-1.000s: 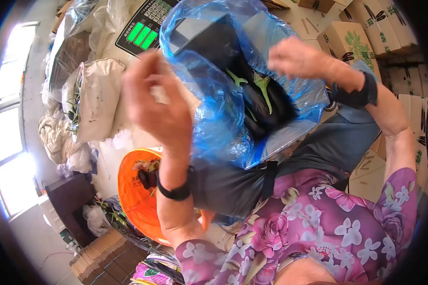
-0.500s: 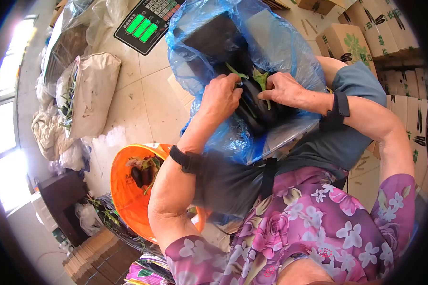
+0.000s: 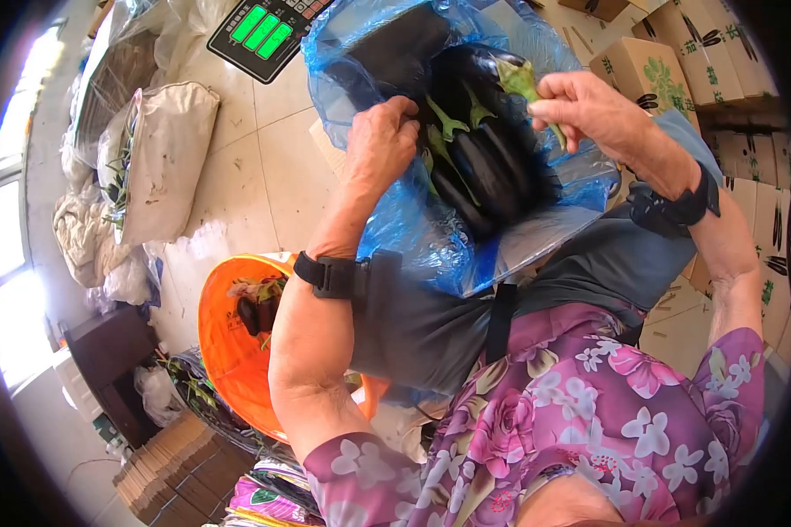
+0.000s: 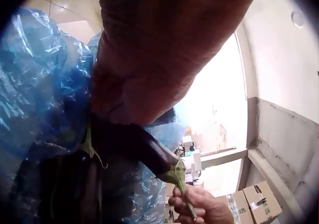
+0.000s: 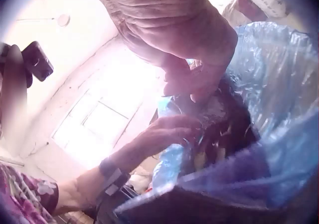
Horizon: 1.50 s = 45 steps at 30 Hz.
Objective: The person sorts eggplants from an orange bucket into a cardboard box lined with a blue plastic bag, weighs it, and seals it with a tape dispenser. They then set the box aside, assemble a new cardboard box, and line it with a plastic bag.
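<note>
My right hand (image 3: 580, 110) pinches an eggplant (image 4: 158, 155) by its green stem, above the right side of a blue plastic bag (image 3: 404, 237). The eggplant's dark, glossy body reaches leftward under my left hand in the left wrist view. My left hand (image 3: 380, 145) is at the bag's left side, fingers bent toward the dark contents; its fingertips are hidden, and I cannot tell what they grip. Several more dark eggplants (image 3: 494, 167) lie side by side in the open bag, green stems toward the far side.
An orange bucket (image 3: 215, 329) with some eggplants and scraps stands at the left. A scale display (image 3: 264, 31) with green digits is at the far left of the bag. A pale sack (image 3: 171, 162) lies farther left; printed cardboard boxes (image 3: 646, 79) are stacked at the right.
Both hands came down from above the bag to the eggplants. The right hand then took one by its stem and lifted it up and right; the left hand shifted slightly left.
</note>
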### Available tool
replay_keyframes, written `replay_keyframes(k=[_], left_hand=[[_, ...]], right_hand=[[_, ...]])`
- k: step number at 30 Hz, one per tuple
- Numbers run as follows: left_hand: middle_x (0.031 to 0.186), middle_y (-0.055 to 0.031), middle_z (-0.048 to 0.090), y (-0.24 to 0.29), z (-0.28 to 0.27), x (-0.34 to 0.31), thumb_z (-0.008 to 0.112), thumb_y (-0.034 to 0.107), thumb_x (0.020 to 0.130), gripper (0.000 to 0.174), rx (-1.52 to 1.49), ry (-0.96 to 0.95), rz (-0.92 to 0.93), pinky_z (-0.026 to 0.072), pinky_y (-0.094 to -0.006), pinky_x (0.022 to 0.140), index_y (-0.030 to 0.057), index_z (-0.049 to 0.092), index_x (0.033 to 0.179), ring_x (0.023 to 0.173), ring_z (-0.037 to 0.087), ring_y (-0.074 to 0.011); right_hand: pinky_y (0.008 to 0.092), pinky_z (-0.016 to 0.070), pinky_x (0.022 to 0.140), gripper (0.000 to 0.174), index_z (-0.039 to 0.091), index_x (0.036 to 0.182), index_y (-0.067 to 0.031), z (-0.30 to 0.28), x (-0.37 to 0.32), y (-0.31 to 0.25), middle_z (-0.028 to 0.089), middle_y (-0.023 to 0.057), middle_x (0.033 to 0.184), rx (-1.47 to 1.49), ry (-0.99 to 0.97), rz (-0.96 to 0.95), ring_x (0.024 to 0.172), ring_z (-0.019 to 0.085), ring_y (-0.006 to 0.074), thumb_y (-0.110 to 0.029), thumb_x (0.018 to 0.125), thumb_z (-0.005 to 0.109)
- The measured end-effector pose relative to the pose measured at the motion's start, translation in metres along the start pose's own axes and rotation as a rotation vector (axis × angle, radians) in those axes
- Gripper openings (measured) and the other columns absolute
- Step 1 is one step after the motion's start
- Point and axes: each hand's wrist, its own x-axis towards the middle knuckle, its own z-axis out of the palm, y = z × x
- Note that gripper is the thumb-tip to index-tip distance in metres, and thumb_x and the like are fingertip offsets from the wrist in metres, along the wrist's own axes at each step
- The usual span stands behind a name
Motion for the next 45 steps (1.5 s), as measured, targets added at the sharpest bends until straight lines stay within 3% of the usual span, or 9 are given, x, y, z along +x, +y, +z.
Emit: replay_keyframes(k=[5,12,18,22,27,32,34,37,45], left_hand=[[0.091,-0.0166,0.070,-0.005,0.013,0.004,0.059,0.009,0.081,0.026,0.069,0.047,0.110,0.0525,-0.0411,0.081,0.0014,0.068,0.103,0.086,0.067,-0.0354],[0.125,-0.0103,0.055,0.021,0.060,-0.013,0.066,-0.005,0.066,0.061,0.377,-0.074,0.457,0.0431,-0.0459,0.092,0.0133,0.058,0.124,0.121,0.046,-0.0335],[0.095,-0.0067,0.052,0.039,0.038,-0.013,0.067,0.001,0.068,0.041,0.504,-0.168,0.659,0.0422,-0.0393,0.080,0.0136,0.059,0.106,0.095,0.054,-0.0264],[0.093,-0.0076,0.051,0.059,0.023,-0.031,0.067,0.003,0.068,0.037,0.513,-0.201,0.688,0.0423,-0.0385,0.080,0.0114,0.054,0.101,0.092,0.055,-0.0257],[0.102,-0.0109,0.054,0.054,-0.006,-0.038,0.069,0.000,0.063,0.045,0.283,-0.241,0.702,0.0432,-0.0406,0.089,0.0085,0.052,0.103,0.100,0.055,-0.0319],[0.103,-0.0160,0.057,0.054,-0.039,-0.043,0.071,0.006,0.064,0.053,-0.141,-0.314,0.277,0.0473,-0.0420,0.086,0.0052,0.054,0.114,0.099,0.057,-0.0391],[0.106,-0.0160,0.061,0.054,-0.048,-0.041,0.074,0.013,0.066,0.060,-0.193,-0.320,0.258,0.0492,-0.0392,0.086,0.0052,0.053,0.122,0.101,0.061,-0.0348],[0.104,-0.0106,0.063,0.050,-0.058,-0.037,0.074,0.029,0.077,0.061,-0.484,-0.483,-0.041,0.0507,-0.0346,0.086,0.0037,0.052,0.128,0.100,0.062,-0.0210],[0.094,-0.0172,0.065,0.029,-0.018,-0.038,0.056,0.042,0.097,0.052,-1.101,-0.360,-0.588,0.0581,-0.0295,0.061,-0.0007,0.051,0.125,0.074,0.068,-0.0225]], right_hand=[[0.0237,0.0467,0.050,0.020,0.057,0.085,0.0005,0.010,-0.024,0.006,0.062,0.0056,0.078,-0.102,0.046,0.044,0.056,0.054,0.0088,-0.018,0.091,0.063],[0.0265,0.0477,0.049,0.016,0.057,0.086,0.0013,0.024,-0.024,0.030,0.060,0.0055,0.072,-0.087,0.092,0.057,0.054,0.056,0.0105,-0.013,0.090,0.062],[0.0354,0.0461,0.050,0.017,0.056,0.083,0.0033,0.037,-0.019,0.039,0.059,0.0141,0.063,-0.308,0.192,-0.080,0.052,0.060,0.0181,-0.011,0.086,0.064],[0.0417,0.0449,0.058,0.017,0.054,0.081,0.0013,0.033,-0.019,0.048,0.060,0.0203,0.069,-0.502,0.271,-0.237,0.063,0.061,0.0360,-0.010,0.082,0.067],[0.0370,0.0426,0.056,0.019,0.052,0.084,0.0029,0.030,-0.023,0.056,0.055,0.0164,0.062,-0.527,0.253,-0.328,0.056,0.057,0.0220,-0.007,0.083,0.068],[0.0308,0.0444,0.054,0.017,0.054,0.085,0.0020,0.009,-0.052,0.035,0.056,0.0112,0.064,-0.598,0.175,-0.336,0.056,0.056,0.0133,-0.010,0.085,0.066],[0.0295,0.0467,0.052,0.018,0.053,0.080,-0.0012,0.000,-0.064,0.021,0.058,0.0066,0.069,-0.070,0.051,0.123,0.057,0.058,0.0159,-0.013,0.089,0.063],[0.0226,0.0471,0.051,0.020,0.057,0.083,-0.0006,-0.005,-0.074,0.018,0.059,0.0029,0.076,0.016,0.004,0.118,0.059,0.054,0.0057,-0.018,0.092,0.061],[0.0219,0.0487,0.054,0.025,0.058,0.093,0.0009,-0.001,-0.102,0.022,0.062,0.0057,0.085,0.076,0.084,0.113,0.060,0.053,0.0056,-0.024,0.093,0.059]])
